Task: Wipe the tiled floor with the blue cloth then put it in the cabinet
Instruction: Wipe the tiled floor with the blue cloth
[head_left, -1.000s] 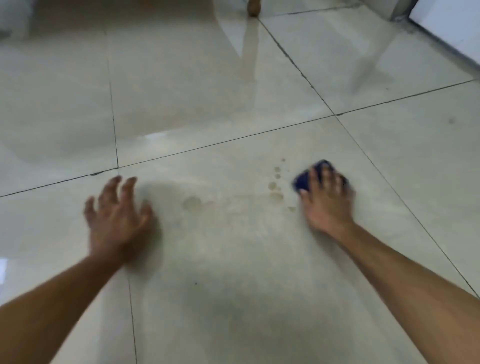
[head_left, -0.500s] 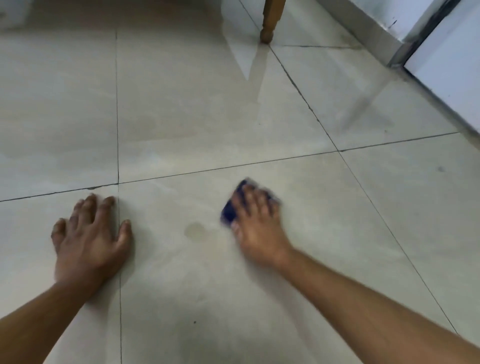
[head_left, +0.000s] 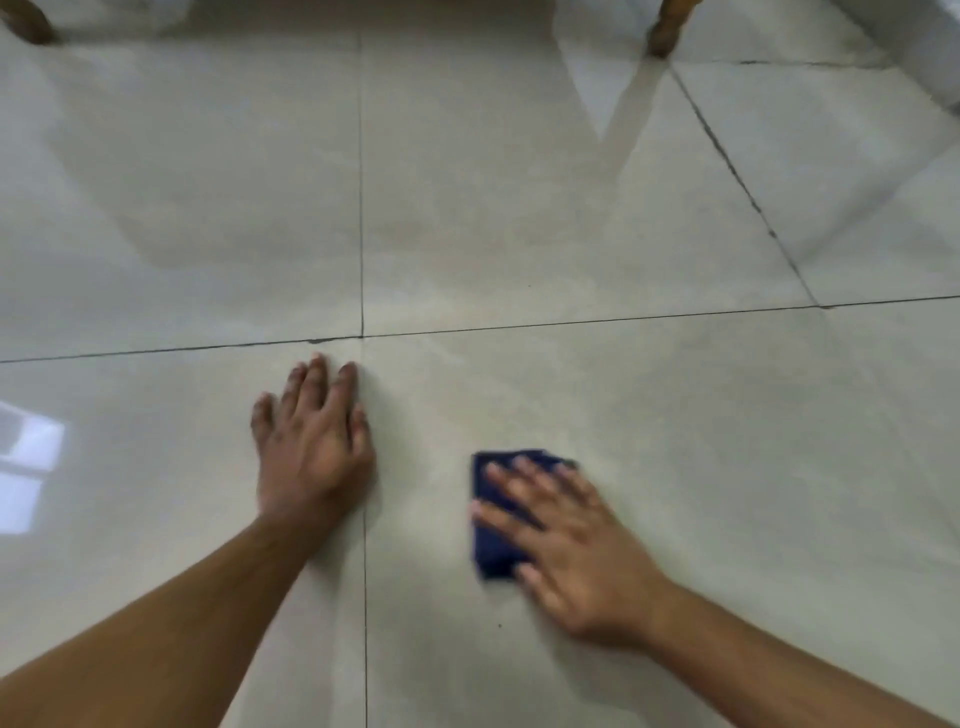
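Observation:
The folded blue cloth (head_left: 493, 540) lies flat on the pale glossy tiled floor (head_left: 519, 234), right of a dark grout line. My right hand (head_left: 566, 551) presses down on it with spread fingers, covering its right part; the hand is blurred. My left hand (head_left: 311, 447) rests palm down on the floor to the left, fingers apart, just below the crossing of two grout lines and holding nothing. No cabinet is in sight.
Two wooden furniture legs stand at the top: one at the left corner (head_left: 28, 23), one at the upper right (head_left: 667, 28). A white wall base (head_left: 914, 47) runs along the top right. A bright window reflection (head_left: 26, 467) lies at the left.
My right hand has swept the cloth leftward and nearer to me across the tile. The small spots seen a second ago are gone. The view has shifted, so both hands sit further right.

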